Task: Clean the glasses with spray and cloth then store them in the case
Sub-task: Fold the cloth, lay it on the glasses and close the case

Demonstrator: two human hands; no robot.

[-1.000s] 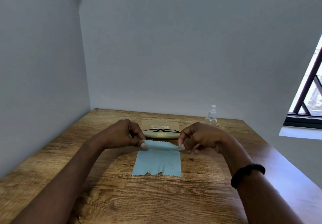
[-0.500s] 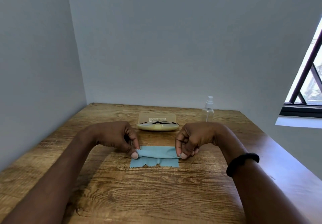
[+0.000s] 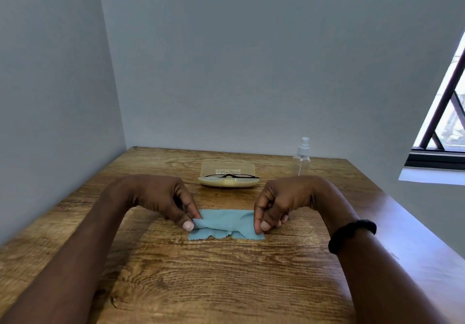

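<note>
Head view, wooden table set into a corner of plain grey walls, one entry per item: cloth, light blue with zigzag-cut edges, lying at the middle of the table between the two hands, its far part folded over towards the near edge so that a soft roll sits on top and a strip of the lower layer shows at the near side; left hand, at the cloth's left end, thumb and forefinger pinching the folded corner, remaining fingers curled under the palm; right hand, at the cloth's right end, thumb and forefinger pinching the fold there, remaining fingers curled in, thumbnail facing the camera; wristband, black, round the right wrist; case, pale yellow, open, far of the cloth and apart from it, lid laid back flat with printed lettering too small to read; glasses, dark thin frame, resting in the case's near shell, arms not discernible; spray bottle, clear with a white nozzle, upright, right of the case near the far wall, touched by neither hand; window, dark-barred, at the right edge
</note>
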